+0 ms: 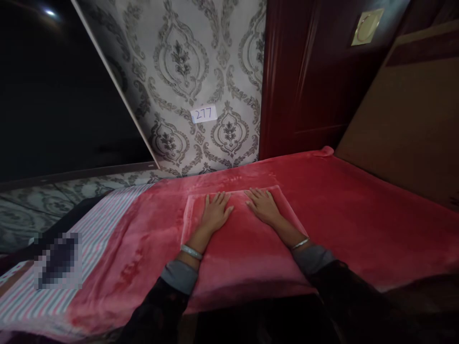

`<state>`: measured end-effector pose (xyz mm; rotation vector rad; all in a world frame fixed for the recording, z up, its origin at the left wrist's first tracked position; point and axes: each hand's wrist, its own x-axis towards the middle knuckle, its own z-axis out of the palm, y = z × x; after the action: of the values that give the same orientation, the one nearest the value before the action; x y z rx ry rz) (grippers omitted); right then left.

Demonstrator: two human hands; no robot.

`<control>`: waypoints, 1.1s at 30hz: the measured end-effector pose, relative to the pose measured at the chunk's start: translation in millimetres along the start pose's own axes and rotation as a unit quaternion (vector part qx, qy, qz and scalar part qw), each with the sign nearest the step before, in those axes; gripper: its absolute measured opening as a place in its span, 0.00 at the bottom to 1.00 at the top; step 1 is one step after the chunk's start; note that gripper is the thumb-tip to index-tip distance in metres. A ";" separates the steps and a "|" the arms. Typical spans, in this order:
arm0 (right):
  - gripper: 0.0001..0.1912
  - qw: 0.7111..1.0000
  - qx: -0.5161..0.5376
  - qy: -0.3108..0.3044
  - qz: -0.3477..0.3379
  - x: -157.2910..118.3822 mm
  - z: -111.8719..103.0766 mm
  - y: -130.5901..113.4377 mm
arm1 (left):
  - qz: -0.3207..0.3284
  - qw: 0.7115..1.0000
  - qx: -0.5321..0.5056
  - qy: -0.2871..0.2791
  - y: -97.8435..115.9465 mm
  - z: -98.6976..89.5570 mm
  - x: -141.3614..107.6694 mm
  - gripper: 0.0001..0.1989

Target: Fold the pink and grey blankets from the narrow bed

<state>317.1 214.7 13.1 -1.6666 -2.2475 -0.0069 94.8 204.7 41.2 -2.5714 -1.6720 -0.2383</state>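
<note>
Beneath left hand (215, 212) and right hand (264, 205), grips flat and released, folded red plush cloth (244, 243) is touched near its far edge.

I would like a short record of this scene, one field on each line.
Left hand: open, palm down on rectangular red cloth
Right hand: open, palm down on the same cloth
Under the cloth: larger red cover
Left side: striped fabric
Wall: patterned wallpaper, paper label reading 277
Upper left: dark screen
</note>
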 end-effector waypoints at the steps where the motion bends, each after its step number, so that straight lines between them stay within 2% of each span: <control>1: 0.28 1.000 -0.003 0.008 0.004 -0.6 -0.5 2.2 | -0.021 1.000 0.009 0.009 -3.1 -1.6 -0.6 0.30; 4: 0.27 0.998 -0.032 0.035 0.052 -2.0 -3.5 14.3 | -0.103 0.994 0.034 0.022 -19.7 -6.3 -2.1 0.30; 6: 0.26 0.993 -0.037 0.035 0.109 -2.5 -5.2 27.0 | -0.155 0.988 0.027 0.005 -34.8 -8.0 -3.0 0.29; 8: 0.27 0.987 -0.013 0.019 0.159 -2.6 -4.5 41.9 | -0.181 0.983 0.001 -0.016 -49.4 -7.8 -3.4 0.29; 10: 0.28 0.983 0.022 0.004 0.180 -2.1 -0.8 56.5 | -0.175 0.984 -0.020 -0.027 -60.9 -6.0 -3.1 0.29; 13: 0.29 0.985 0.047 0.016 0.166 -1.2 7.9 72.1 | -0.155 0.987 -0.029 -0.032 -71.1 -2.9 -1.4 0.28; 18: 0.28 0.983 0.051 0.040 0.169 -1.5 13.1 75.6 | -0.149 0.988 -0.034 -0.034 -75.9 -1.6 0.1 0.27; 22: 0.29 0.981 0.066 0.011 0.183 -3.0 0.9 70.4 | -0.148 0.988 -0.036 -0.032 -75.1 -3.5 -2.3 0.28; 26: 0.28 0.978 0.052 -0.005 0.200 -3.7 -23.1 59.2 | -0.157 0.987 -0.023 -0.030 -70.3 -13.2 -2.9 0.31; 28: 0.27 0.988 0.034 0.024 0.145 -6.2 -35.1 44.3 | -0.118 0.993 -0.019 -0.022 -62.1 -20.9 0.4 0.32; 30: 0.26 0.998 0.054 0.041 0.002 -12.1 -42.5 22.1 | -0.018 0.998 -0.050 -0.025 -48.6 -26.7 6.5 0.30; 32: 0.25 0.982 0.107 0.012 -0.154 -21.1 -43.3 -3.5 | 0.082 0.990 -0.105 -0.047 -32.4 -26.8 14.0 0.28; 33: 0.25 0.970 0.128 -0.014 -0.206 -26.3 -41.5 -15.4 | 0.107 0.984 -0.125 -0.065 -24.6 -24.2 17.7 0.28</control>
<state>320.5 177.0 48.0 -1.0584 -2.4532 0.1991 77.1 227.4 67.3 -2.9862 -1.4687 -0.2903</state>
